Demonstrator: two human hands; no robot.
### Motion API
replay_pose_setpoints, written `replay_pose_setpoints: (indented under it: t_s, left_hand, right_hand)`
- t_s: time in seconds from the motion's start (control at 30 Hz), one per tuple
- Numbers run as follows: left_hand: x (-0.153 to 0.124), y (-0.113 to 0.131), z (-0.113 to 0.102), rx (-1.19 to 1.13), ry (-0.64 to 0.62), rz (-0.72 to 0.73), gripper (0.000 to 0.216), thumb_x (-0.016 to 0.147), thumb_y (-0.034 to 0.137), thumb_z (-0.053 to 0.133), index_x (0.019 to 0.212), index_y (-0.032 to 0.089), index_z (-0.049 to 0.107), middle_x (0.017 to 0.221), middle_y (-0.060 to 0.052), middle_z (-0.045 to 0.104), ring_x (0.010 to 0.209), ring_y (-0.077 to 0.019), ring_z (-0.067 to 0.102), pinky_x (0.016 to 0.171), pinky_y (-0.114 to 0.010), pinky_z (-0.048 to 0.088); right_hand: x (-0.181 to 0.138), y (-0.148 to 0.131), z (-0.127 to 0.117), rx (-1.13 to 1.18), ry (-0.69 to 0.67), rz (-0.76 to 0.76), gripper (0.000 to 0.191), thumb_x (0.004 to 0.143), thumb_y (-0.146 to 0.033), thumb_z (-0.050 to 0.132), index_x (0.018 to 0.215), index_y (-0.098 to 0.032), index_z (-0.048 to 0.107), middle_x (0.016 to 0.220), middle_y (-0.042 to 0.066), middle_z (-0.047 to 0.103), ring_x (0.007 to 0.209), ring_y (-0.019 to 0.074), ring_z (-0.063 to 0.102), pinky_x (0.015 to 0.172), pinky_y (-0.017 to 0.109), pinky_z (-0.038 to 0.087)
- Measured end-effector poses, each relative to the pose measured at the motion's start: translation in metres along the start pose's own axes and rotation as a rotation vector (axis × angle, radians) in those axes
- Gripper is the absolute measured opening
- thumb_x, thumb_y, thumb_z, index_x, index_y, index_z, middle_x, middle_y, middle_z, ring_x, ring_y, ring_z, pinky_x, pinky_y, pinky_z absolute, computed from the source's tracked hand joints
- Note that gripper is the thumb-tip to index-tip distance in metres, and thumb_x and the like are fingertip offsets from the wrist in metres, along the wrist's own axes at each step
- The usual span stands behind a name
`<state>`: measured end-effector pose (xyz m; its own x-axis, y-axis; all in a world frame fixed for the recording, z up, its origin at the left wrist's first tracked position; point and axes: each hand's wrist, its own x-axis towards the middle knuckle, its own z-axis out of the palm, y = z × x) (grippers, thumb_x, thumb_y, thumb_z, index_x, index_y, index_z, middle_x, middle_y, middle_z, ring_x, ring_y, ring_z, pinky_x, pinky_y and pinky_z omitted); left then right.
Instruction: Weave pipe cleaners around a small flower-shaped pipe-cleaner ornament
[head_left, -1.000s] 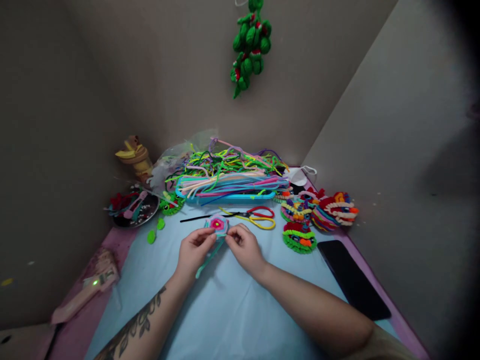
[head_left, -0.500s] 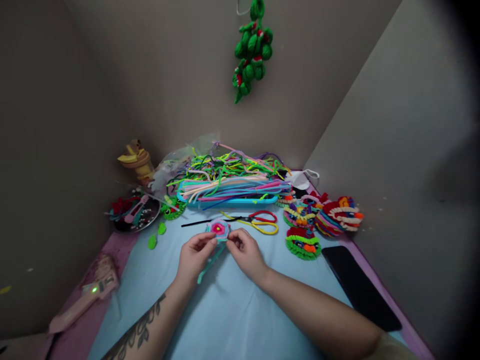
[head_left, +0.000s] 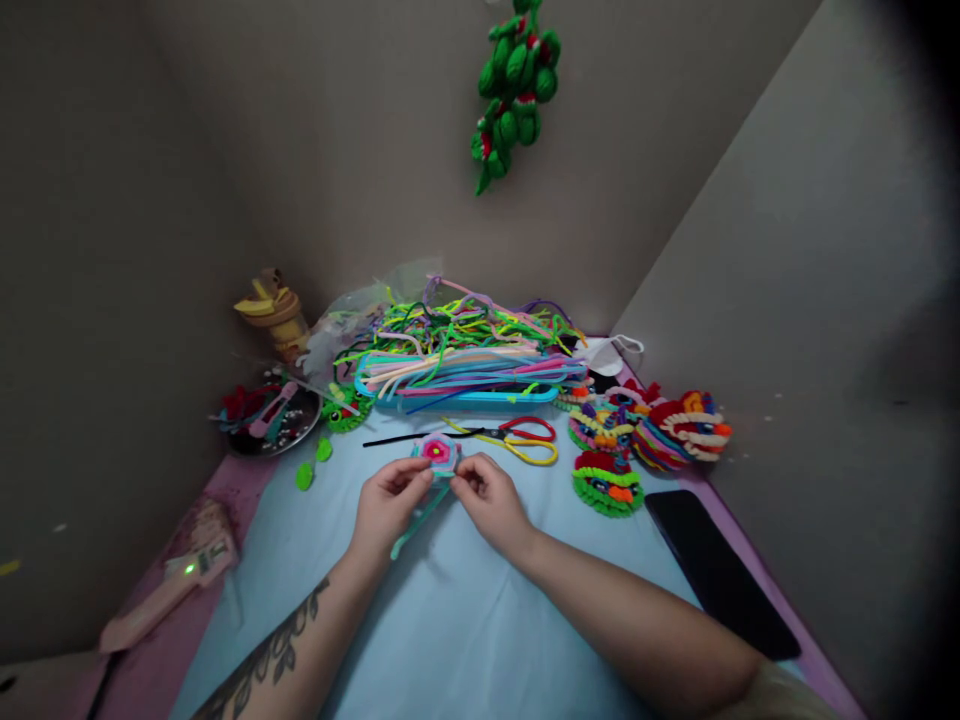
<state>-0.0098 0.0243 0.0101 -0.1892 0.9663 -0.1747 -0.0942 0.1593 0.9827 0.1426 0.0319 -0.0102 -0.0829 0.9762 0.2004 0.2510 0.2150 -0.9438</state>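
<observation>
Head view. My left hand [head_left: 390,500] and right hand [head_left: 489,492] are both closed to a narrow pinch on a fuzzy flower [head_left: 437,452], one at each side of its lower edge. The flower is held over the middle of the blue cloth [head_left: 450,640] on the desk [head_left: 142,670]; its turquoise stem [head_left: 418,523] trails down beside my left hand. Just beyond it lie the scissors [head_left: 498,434] and a black stick [head_left: 394,440]; behind these stands the blue tray [head_left: 487,402]. The phone [head_left: 720,572] lies face black on the right. Any marking on the pink glue gun [head_left: 161,605], its green light lit, is too small to read.

Compared with the frame half a second earlier: both grips unchanged; the whole scene, flower included, sits slightly higher in view; the loose items keep their arrangement.
</observation>
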Motion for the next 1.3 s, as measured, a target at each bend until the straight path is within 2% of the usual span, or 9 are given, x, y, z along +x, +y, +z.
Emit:
replay_pose_setpoints:
  t_s: [0.87, 1.3]
  left_hand:
    - [0.0007, -0.0013, -0.0019, -0.044, -0.011, 0.0, 0.033, 0.056, 0.034, 0.08, 0.082, 0.014, 0.071, 0.065, -0.002, 0.069, 0.053, -0.0089, 0.057, 0.052, -0.018, 0.046]
    - [0.0005, -0.0093, -0.0033, -0.04, -0.014, 0.019, 0.032, 0.062, 0.034, 0.078, 0.087, 0.015, 0.071, 0.067, -0.002, 0.068, 0.056, -0.0078, 0.056, 0.054, -0.017, 0.046]
  right_hand:
    - [-0.0006, 0.0013, 0.0015, 0.015, -0.012, -0.016, 0.007, 0.077, -0.018, 0.055, 0.071, -0.02, 0.054, 0.07, -0.002, 0.049, 0.063, 0.0124, 0.046, 0.059, 0.024, 0.037]
    - [-0.0014, 0.0023, 0.0008, -0.001, 0.016, -0.041, 0.007, 0.076, -0.015, 0.055, 0.071, -0.02, 0.054, 0.071, -0.002, 0.048, 0.064, 0.0125, 0.046, 0.059, 0.024, 0.037]
